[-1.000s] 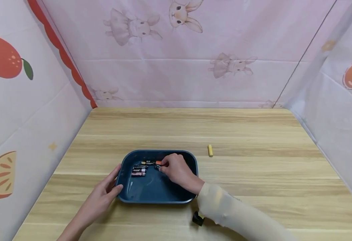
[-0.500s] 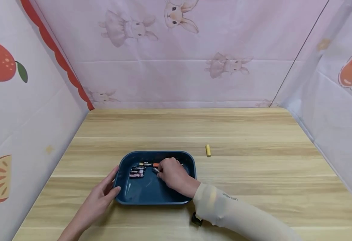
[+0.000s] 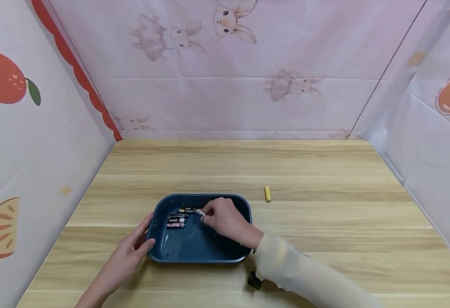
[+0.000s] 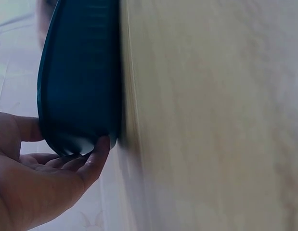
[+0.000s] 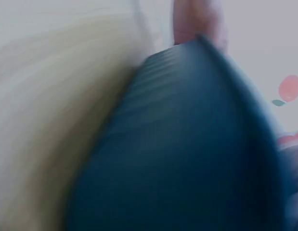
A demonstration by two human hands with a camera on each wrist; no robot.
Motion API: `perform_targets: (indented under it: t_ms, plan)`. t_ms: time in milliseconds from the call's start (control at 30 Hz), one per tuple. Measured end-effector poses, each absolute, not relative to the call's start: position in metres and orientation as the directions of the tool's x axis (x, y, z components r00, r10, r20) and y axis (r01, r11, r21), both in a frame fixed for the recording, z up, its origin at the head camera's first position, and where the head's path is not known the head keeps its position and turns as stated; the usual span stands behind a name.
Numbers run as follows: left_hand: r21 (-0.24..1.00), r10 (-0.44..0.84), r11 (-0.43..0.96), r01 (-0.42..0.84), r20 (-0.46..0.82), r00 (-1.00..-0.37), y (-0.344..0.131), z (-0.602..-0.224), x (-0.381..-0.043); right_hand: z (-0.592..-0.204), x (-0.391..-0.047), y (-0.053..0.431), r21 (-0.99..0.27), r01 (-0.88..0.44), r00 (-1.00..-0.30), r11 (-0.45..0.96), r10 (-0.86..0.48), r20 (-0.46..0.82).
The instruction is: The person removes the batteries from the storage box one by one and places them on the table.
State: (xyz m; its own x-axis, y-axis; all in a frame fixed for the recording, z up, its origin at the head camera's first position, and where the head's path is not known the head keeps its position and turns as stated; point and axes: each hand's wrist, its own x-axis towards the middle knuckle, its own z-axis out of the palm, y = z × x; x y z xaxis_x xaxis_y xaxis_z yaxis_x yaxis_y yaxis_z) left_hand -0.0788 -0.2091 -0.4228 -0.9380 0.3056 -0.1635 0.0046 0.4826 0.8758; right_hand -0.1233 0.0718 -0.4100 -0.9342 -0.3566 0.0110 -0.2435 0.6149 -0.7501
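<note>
A dark blue tray (image 3: 199,248) stands on the wooden table. My left hand (image 3: 126,252) holds its left end in the head view, the thumb at the rim and the other fingers along the outer wall; the left wrist view shows this hand (image 4: 47,187) close around the tray's end. Inside the tray, my right hand (image 3: 226,218) pinches a small battery (image 3: 199,212) with a whitish side, near the back wall. Several batteries (image 3: 176,225) lie side by side at the tray's left. Another black and gold battery (image 3: 187,210) lies behind them, partly overlapped.
A yellow battery-like cylinder (image 3: 267,193) lies on the table (image 3: 325,171), behind and right of the tray. A small black object (image 3: 254,280) shows beneath the right sleeve (image 3: 286,265). Printed cloth walls (image 3: 225,107) enclose the table's back and sides.
The pinched battery has turned and come up in front of the back row, covering the orange end seen before. My right hand has shifted slightly. My left hand keeps its place on the tray.
</note>
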Motion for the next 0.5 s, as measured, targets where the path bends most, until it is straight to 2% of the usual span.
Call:
perform_targets:
  t_ms: [200, 500]
  plan:
    - [0.864, 0.3, 0.504, -0.005, -0.181, -0.937, -0.208, -0.421, -0.079, -0.372, -0.123, 0.097, -0.821, -0.192, -0.965, 0.537, -0.255, 0.059]
    - [0.851, 0.312, 0.521, 0.067, -0.117, -0.943, -0.208, -0.418, -0.078, -0.33, -0.127, 0.15, -0.88, -0.155, -0.987, 0.448, -0.115, 0.115]
